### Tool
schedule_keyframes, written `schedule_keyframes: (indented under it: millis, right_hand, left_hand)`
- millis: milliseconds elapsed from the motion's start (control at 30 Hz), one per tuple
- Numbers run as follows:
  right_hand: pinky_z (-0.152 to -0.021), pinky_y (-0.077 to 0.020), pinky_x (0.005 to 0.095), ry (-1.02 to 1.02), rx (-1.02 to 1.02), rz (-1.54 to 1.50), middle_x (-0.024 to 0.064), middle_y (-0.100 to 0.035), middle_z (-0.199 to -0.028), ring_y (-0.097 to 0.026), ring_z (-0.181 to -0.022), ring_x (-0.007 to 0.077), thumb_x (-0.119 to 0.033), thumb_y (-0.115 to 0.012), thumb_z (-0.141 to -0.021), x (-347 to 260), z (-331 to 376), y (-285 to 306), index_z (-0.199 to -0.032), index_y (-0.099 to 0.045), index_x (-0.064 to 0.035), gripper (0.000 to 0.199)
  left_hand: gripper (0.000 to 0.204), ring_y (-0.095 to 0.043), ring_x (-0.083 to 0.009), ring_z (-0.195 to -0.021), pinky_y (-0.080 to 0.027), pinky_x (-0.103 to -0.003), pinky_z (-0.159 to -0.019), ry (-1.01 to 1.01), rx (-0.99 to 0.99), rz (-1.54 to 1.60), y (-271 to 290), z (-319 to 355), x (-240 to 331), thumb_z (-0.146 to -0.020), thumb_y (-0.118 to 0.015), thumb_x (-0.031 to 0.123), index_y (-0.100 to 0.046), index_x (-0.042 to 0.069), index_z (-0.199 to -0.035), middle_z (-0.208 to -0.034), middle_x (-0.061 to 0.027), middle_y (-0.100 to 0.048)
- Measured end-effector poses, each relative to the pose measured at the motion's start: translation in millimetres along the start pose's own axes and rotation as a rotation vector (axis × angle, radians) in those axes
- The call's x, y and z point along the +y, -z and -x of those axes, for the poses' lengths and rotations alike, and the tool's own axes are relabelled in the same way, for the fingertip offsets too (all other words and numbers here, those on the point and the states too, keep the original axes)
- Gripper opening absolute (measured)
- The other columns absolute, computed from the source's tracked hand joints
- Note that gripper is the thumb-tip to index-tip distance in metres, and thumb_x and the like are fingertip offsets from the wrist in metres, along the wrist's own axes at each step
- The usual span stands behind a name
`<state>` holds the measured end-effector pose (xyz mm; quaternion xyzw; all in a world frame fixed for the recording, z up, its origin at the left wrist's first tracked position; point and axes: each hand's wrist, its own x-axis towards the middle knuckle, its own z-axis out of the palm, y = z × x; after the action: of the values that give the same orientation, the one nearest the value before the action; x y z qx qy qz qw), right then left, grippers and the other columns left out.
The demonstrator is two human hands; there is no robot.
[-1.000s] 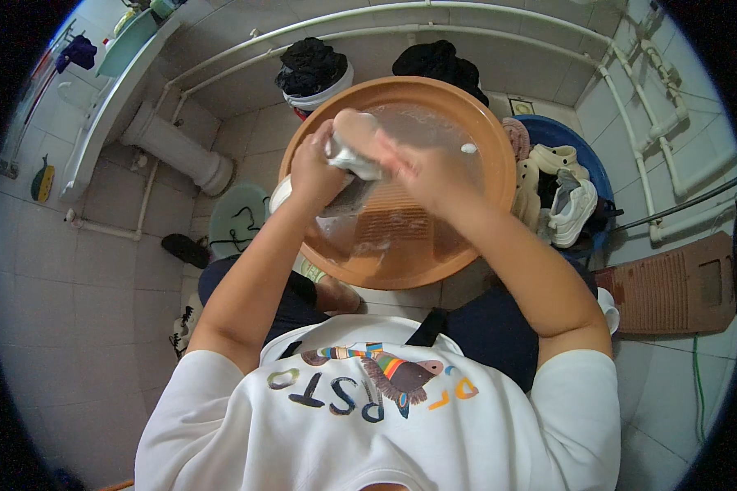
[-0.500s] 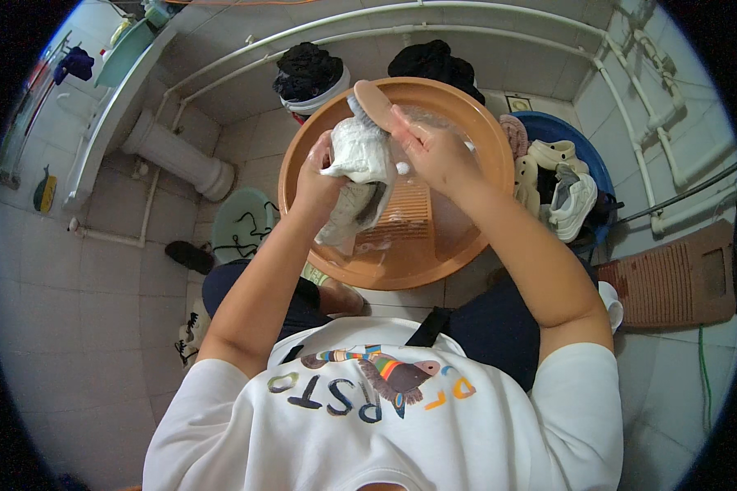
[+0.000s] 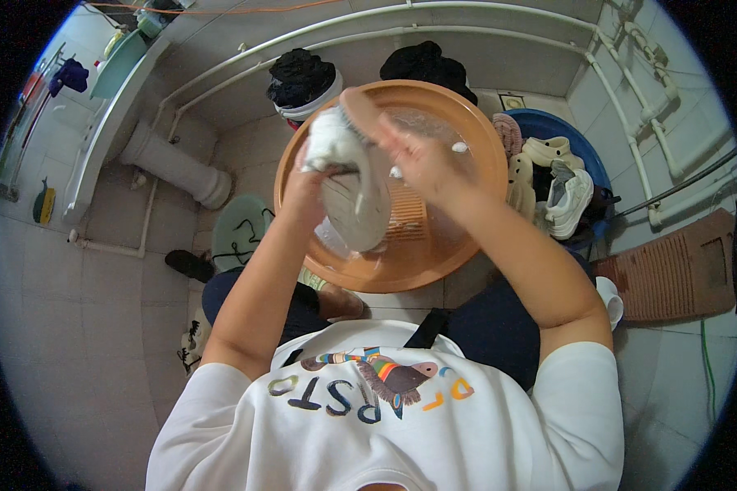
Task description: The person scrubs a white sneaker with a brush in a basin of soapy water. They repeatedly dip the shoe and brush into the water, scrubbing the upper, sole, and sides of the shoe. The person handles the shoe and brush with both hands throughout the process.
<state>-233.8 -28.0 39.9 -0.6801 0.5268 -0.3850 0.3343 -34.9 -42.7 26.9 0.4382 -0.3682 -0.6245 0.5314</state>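
Both hands (image 3: 360, 164) hold the shoe (image 3: 352, 192) sole-up, lengthwise away.

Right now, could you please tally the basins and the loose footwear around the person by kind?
Basins: 2 (orange basin, blue basin)
Pale clogs: 2
White sneakers by the blue basin: 1
Shoes held over the orange basin: 1
Total: 6

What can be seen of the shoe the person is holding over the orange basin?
The shoe is a pale grey-white sneaker, wet and soapy looking, held sole toward the camera and tilted, toe pointing down. The left hand grips it from the side near its upper end. The right hand presses a pinkish brush against its top end. It hangs above the water in the orange basin, apparently clear of it.
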Motion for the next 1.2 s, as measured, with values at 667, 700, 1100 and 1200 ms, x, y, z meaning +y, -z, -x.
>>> schedule_keyframes:
  millis: [667,700,1100,1200]
  right_hand:
    - [-0.067,-0.047,0.0335,-0.013,0.045,0.098,0.0191,-0.063,-0.089,-0.064,-0.078,0.0292,-0.044,-0.046,-0.088,-4.2,1.1,-0.3,-0.128,-0.045,-0.0204,0.046]
    - [-0.066,-0.0469,0.0335,0.038,0.053,0.092,0.0187,-0.063,-0.087,-0.064,-0.076,0.0289,-0.044,-0.047,-0.088,-7.3,4.0,-3.3,-0.128,-0.045,-0.0208,0.046]
    - [-0.067,-0.0476,0.0384,0.102,-0.014,0.087,0.0194,-0.062,-0.086,-0.062,-0.075,0.0337,-0.04,-0.047,-0.088,-17.7,16.8,-21.3,-0.126,-0.047,-0.0237,0.042]
    - [-0.073,-0.0472,0.0428,0.104,0.025,0.056,0.0213,-0.061,-0.091,-0.061,-0.08,0.0357,-0.043,-0.043,-0.088,8.1,5.2,-25.6,-0.126,-0.047,-0.025,0.042]
  left_hand:
    - [0.041,-0.054,-0.0265,-0.103,-0.042,-0.045,-0.09,0.123,-0.11,0.189,13.6,8.3,-9.1,-0.078,-0.057,0.009,-0.047,0.006,-0.118,-0.11,-0.0115,-0.057]
    - [0.041,-0.054,-0.0267,-0.103,-0.043,-0.045,-0.09,0.096,-0.13,0.181,15.4,9.1,-10.7,-0.078,-0.057,0.009,-0.047,0.006,-0.118,-0.11,-0.0117,-0.056]
    - [0.038,-0.053,-0.0262,-0.105,-0.042,-0.043,-0.091,0.062,-0.097,0.124,22.6,14.7,-7.4,-0.083,-0.053,0.008,-0.046,0.007,-0.12,-0.115,-0.0107,-0.054]
    - [0.037,-0.051,-0.0269,-0.108,-0.042,-0.045,-0.092,0.043,-0.084,0.216,27.8,12.4,-13.4,-0.083,-0.052,0.008,-0.045,0.007,-0.12,-0.115,-0.0111,-0.053]
